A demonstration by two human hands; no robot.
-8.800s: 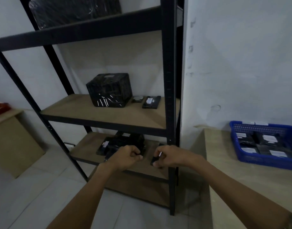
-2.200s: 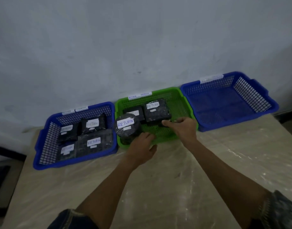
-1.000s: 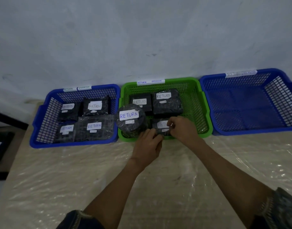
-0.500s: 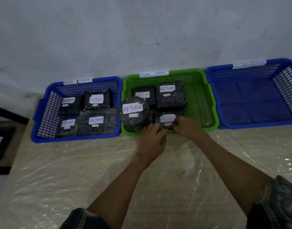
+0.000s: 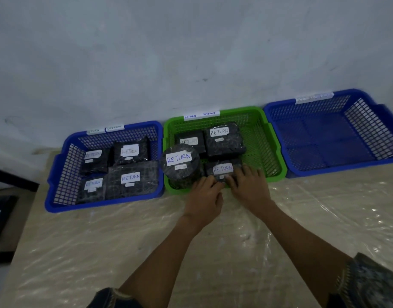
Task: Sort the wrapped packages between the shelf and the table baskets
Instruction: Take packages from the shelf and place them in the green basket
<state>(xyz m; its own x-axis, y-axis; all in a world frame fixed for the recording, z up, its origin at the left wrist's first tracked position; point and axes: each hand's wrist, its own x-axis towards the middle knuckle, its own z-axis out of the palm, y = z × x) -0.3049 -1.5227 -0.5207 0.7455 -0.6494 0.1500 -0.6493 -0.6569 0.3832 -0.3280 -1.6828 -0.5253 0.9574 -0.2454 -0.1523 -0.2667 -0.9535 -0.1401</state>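
Head view: left hand point(image 5: 204, 197) fingers point(image 5: 210, 182) together, right hand point(image 5: 250, 187) fingers point(image 5: 246, 170) spread; both touch package point(image 5: 222, 168) in green basket point(image 5: 261, 147).

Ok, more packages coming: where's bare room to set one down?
Right blue basket: bare throughout. Green basket: bare along its right side. Left blue basket is packed; the left hand and right hand crowd the green one's front.

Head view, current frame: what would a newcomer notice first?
The green basket in the middle, where the left hand and right hand both touch a small black package labelled RETURN at its front. Beside it stands a round package with the boldest RETURN label. The left blue basket holds four labelled packages; the right blue basket holds none.
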